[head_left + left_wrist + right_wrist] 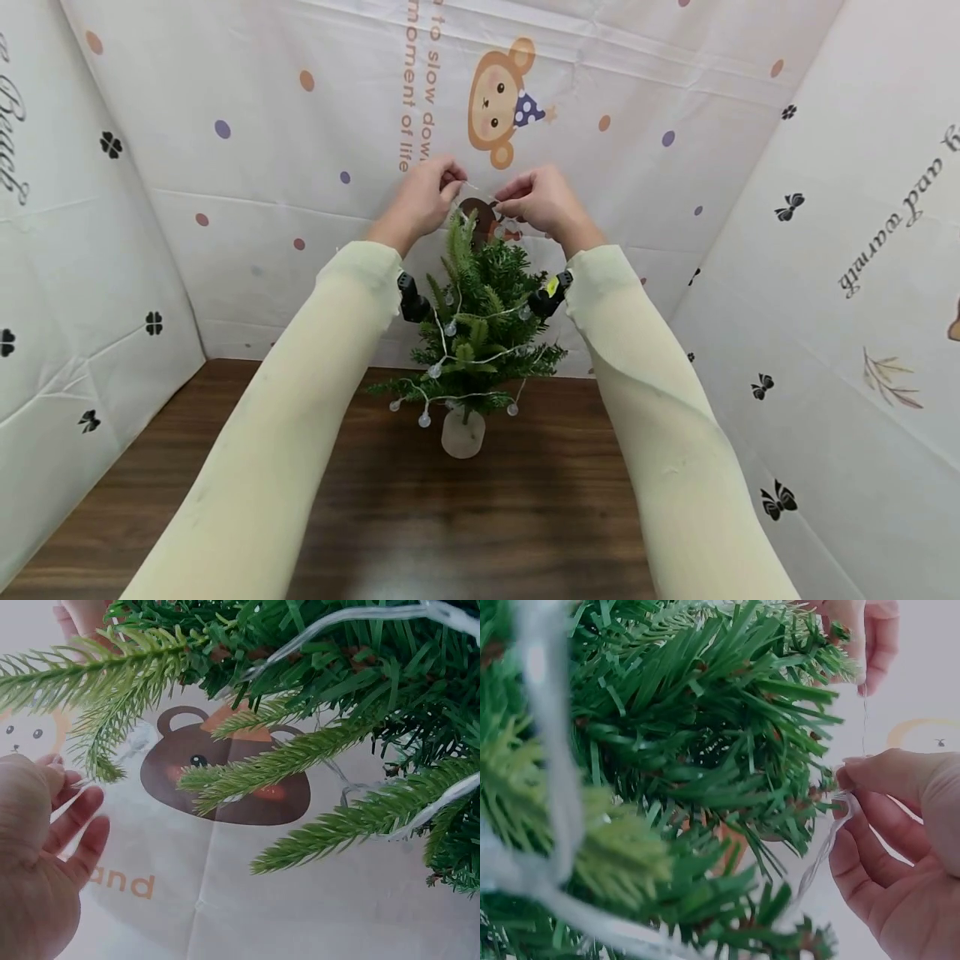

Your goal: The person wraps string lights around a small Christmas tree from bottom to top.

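A small artificial Christmas tree [480, 333] stands upright in front of me on a pale round base [462, 435]. A string of lights [821, 859], clear cord with round bulbs, winds around its branches. At the treetop my left hand [425, 196] pinches the thin cord between thumb and fingertips. Just right of it, my right hand [543, 200] pinches the same string, a short stretch of cord spanning the gap between them. The right wrist view shows the cord running from the right fingertips down into the branches. Branch tips reach close to the left fingers [82, 825].
Brown wooden tabletop [450, 533] lies under the tree. A printed white cloth [262, 167] with animal drawings hangs behind it, with similar cloth walls at left and right. Black cameras [412, 298] on both wrists overlap the branches in the head view.
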Available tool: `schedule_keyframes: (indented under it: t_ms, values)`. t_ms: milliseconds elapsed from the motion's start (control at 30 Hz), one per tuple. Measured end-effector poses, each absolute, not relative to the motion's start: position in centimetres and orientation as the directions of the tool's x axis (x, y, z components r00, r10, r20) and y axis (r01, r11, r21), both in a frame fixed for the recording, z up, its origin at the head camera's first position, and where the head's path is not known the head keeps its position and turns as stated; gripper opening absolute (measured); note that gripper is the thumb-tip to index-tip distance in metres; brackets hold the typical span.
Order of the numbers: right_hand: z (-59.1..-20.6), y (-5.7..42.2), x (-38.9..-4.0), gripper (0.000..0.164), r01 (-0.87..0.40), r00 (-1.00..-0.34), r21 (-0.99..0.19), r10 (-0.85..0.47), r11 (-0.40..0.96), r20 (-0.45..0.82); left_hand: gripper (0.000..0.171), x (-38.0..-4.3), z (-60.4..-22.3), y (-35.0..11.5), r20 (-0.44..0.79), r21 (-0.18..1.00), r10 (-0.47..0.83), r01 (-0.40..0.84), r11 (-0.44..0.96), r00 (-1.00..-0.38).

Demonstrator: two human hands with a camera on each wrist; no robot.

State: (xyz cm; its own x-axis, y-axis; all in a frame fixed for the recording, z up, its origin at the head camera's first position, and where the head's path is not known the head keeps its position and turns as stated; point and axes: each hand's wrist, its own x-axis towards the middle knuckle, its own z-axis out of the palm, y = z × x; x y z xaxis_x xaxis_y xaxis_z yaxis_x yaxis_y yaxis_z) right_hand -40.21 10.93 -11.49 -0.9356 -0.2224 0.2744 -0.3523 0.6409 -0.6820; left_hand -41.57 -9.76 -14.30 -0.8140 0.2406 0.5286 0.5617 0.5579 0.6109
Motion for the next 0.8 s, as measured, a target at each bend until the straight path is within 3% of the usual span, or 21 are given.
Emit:
schedule_keyframes:
  t_ms: [233, 500, 800]
  values:
    - [-11.4, 12.9, -40.0, 0.028, -0.367, -0.928, -0.639, -0.216, 0.676, 0.304, 0.023, -41.5, -14.5, -9.0, 0.56, 0.647, 0.223, 0.59, 0.484, -0.798]
    - [-11.7, 14.2, -39.6, 0.027, -0.354, -0.931, -0.62, -0.202, 0.7, 0.304, 0.022, -41.8, -14.7, -8.1, 0.642, 0.574, 0.254, 0.673, 0.467, -0.724]
    - [-12.7, 13.6, -39.8, 0.027, -0.37, -0.926, -0.618, -0.226, 0.694, 0.302, 0.022, -42.6, -15.5, -8.5, 0.607, 0.569, 0.257, 0.637, 0.521, -0.752]
